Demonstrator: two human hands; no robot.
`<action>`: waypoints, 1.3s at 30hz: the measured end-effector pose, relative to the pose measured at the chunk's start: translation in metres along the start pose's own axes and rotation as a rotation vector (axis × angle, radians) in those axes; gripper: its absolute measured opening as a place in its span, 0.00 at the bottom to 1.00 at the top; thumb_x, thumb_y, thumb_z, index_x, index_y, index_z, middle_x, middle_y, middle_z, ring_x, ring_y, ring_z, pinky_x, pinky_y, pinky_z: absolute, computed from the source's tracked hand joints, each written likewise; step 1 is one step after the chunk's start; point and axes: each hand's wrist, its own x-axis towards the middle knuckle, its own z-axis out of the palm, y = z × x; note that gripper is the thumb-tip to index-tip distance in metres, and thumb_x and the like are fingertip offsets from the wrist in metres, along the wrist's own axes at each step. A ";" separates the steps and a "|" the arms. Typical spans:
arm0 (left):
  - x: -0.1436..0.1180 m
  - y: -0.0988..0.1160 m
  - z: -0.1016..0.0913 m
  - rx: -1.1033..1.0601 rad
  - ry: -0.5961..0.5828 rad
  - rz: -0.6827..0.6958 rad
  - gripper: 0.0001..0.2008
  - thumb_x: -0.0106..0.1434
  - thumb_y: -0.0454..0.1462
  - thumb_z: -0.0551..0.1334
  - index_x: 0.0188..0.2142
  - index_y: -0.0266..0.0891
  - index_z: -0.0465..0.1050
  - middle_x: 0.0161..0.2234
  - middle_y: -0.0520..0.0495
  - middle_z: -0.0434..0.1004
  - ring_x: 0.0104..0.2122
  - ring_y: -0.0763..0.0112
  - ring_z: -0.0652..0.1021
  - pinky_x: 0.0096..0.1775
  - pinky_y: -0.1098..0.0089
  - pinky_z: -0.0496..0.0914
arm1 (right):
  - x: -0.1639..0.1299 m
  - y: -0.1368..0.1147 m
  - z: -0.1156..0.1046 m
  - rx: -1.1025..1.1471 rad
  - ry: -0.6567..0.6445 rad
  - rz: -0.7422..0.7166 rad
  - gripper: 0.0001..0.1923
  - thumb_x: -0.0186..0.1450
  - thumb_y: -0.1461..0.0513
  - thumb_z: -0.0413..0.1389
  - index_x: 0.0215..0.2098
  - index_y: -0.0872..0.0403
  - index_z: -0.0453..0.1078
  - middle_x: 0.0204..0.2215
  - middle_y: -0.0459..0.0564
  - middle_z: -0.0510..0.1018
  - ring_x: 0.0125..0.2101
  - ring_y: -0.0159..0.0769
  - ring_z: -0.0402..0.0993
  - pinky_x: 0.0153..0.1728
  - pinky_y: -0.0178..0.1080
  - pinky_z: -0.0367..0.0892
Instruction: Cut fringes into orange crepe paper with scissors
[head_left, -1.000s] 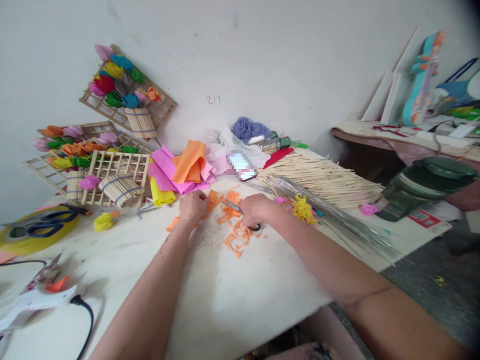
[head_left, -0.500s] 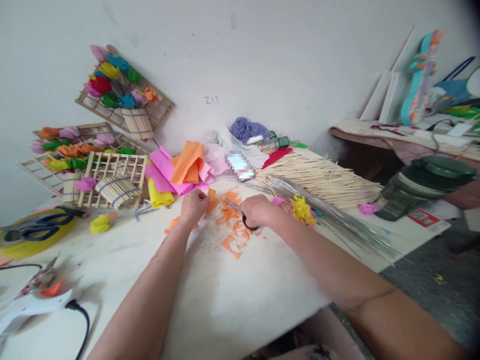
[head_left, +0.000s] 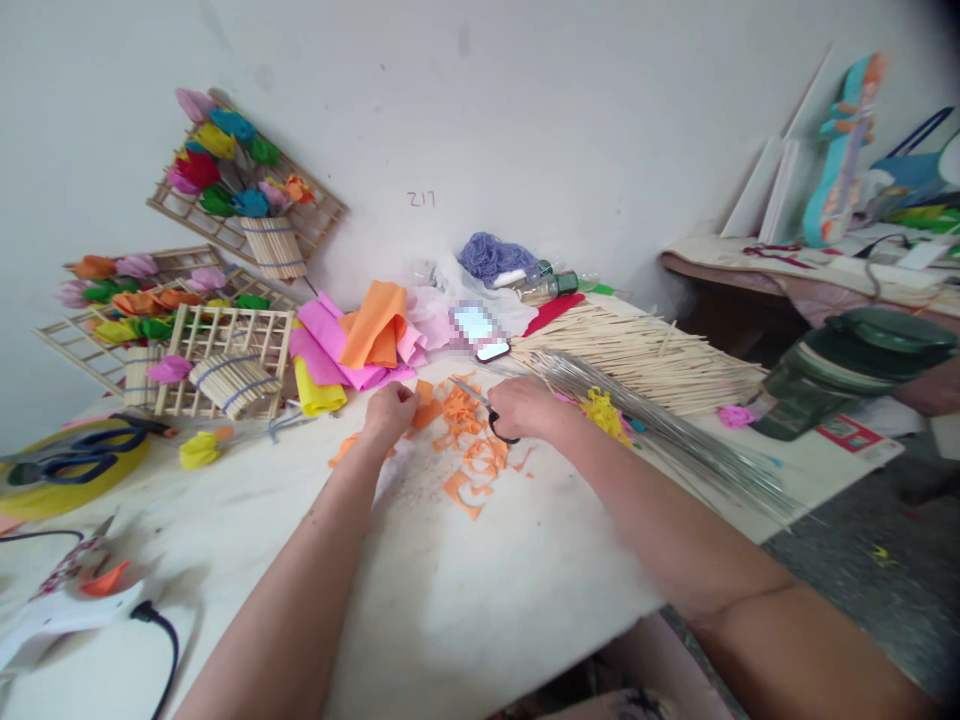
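My left hand (head_left: 388, 412) is closed in a pinch on a piece of orange crepe paper (head_left: 426, 402), which sticks out to the right of the fingers. In my right hand (head_left: 525, 407) is a pair of scissors (head_left: 501, 428) with black handles. The blades point left toward the paper, a little apart from it. Under and between the hands lie curled orange paper scraps (head_left: 480, 455) on the white table (head_left: 450, 590). Part of the paper is hidden by my left fingers.
Crepe paper rolls (head_left: 375, 325), a phone (head_left: 480, 332), thin wooden sticks (head_left: 637, 350) and metal wires (head_left: 645, 420) lie beyond my hands. Lattice panels with paper flowers (head_left: 232, 350) lean at left. A glue gun (head_left: 67, 620) rests near left; a dark green bottle (head_left: 840, 370) stands right.
My right hand has drawn slightly to the right with the scissors, away from the paper. My left hand has shifted slightly right, still pinching the paper.
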 end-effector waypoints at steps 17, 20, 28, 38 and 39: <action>-0.023 0.018 0.009 -0.645 -0.247 -0.243 0.07 0.59 0.30 0.64 0.26 0.37 0.67 0.23 0.47 0.78 0.25 0.71 0.80 0.35 0.71 0.75 | -0.004 0.013 -0.003 0.044 0.052 0.021 0.22 0.62 0.58 0.54 0.51 0.58 0.77 0.46 0.65 0.82 0.46 0.52 0.79 0.40 0.42 0.69; -0.020 0.014 0.007 -0.576 -0.201 -0.210 0.07 0.58 0.33 0.64 0.26 0.38 0.66 0.26 0.45 0.80 0.27 0.70 0.81 0.34 0.71 0.74 | -0.005 0.018 -0.006 0.022 0.013 0.009 0.22 0.61 0.56 0.56 0.49 0.59 0.78 0.45 0.65 0.82 0.45 0.53 0.79 0.39 0.42 0.69; -0.010 0.008 0.004 -0.296 -0.060 -0.109 0.07 0.54 0.37 0.65 0.25 0.39 0.68 0.27 0.45 0.80 0.33 0.64 0.82 0.36 0.69 0.74 | -0.010 0.038 -0.017 0.032 -0.001 0.042 0.23 0.59 0.53 0.58 0.49 0.55 0.79 0.44 0.60 0.83 0.44 0.50 0.79 0.37 0.41 0.67; -0.010 0.007 -0.015 -0.635 -0.110 -0.177 0.08 0.54 0.35 0.66 0.27 0.37 0.66 0.29 0.45 0.80 0.30 0.70 0.80 0.35 0.69 0.75 | -0.009 0.035 -0.013 0.138 0.071 -0.040 0.20 0.60 0.53 0.58 0.47 0.50 0.80 0.41 0.53 0.83 0.39 0.43 0.78 0.32 0.37 0.62; -0.009 0.007 -0.017 -0.634 -0.102 -0.179 0.09 0.54 0.35 0.66 0.27 0.37 0.66 0.30 0.45 0.80 0.30 0.70 0.80 0.35 0.69 0.74 | -0.009 0.032 -0.012 0.150 0.048 -0.080 0.19 0.59 0.54 0.58 0.46 0.50 0.81 0.40 0.52 0.83 0.39 0.42 0.77 0.31 0.36 0.62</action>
